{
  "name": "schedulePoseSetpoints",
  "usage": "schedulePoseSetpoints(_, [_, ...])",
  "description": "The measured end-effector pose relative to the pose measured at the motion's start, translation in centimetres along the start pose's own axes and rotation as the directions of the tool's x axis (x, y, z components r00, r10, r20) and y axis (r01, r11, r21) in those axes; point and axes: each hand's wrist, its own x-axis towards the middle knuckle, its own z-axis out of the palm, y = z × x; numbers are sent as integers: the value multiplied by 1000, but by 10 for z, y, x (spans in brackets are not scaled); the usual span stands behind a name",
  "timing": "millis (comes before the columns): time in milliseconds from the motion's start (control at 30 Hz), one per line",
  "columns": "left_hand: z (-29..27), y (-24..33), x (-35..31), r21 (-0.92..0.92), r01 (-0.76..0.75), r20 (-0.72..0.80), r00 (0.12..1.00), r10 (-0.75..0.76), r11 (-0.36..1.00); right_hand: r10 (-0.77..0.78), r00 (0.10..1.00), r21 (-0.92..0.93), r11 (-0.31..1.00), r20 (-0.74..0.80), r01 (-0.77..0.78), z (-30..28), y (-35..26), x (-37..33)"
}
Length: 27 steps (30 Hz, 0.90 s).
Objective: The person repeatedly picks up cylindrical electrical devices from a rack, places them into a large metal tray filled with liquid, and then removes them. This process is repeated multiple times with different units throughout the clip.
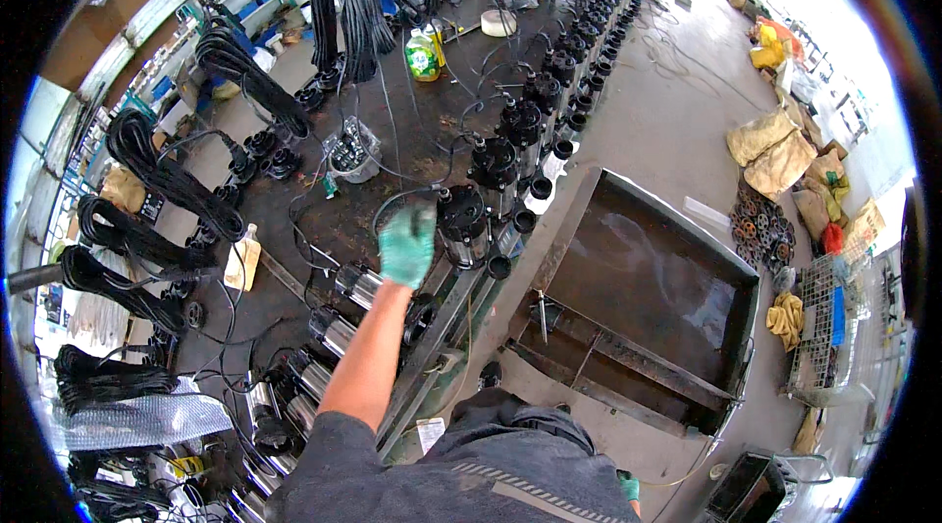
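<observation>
Reaches forward with the left hand (407,240), in a green glove, over the dark workbench (432,121). Has this hand just beside the nearest upright pump (463,224), on its left side, close to a thin black cable. Cannot tell the exact grip of these fingers, nor any firm touch on pump or cable. Has the right hand (629,486), also in a green glove, low at the right side of the body, well apart from the left one; cannot tell its state either, being mostly hidden behind the dark shirt (392,474).

Finds the nearest pump at the right edge of the bench, steel in the body and black on the top, at the near end of a long row of similar pumps (515,121).

Sees under the left forearm some steel cylinders (336,329), lying on their sides. Sees farther on the bench a clear plastic tub (359,173) with small metal parts, a green-labelled bottle (423,60) of yellow liquid, a white roll (498,24), and, toward the left, a pale bottle (241,258) and many bundles of black cable (167,175).

Sees on the floor at the right a large metal tray (638,248), with a T-shaped tool (543,317) at its near side, and beyond it brown sacks (770,152).
</observation>
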Motion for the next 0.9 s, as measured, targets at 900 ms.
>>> schedulePoseSetpoints(900, [1, 275, -150, -747, 658, 639, 750, -172, 92, -500, 696, 227, 863, 516, 452, 153, -310, -167])
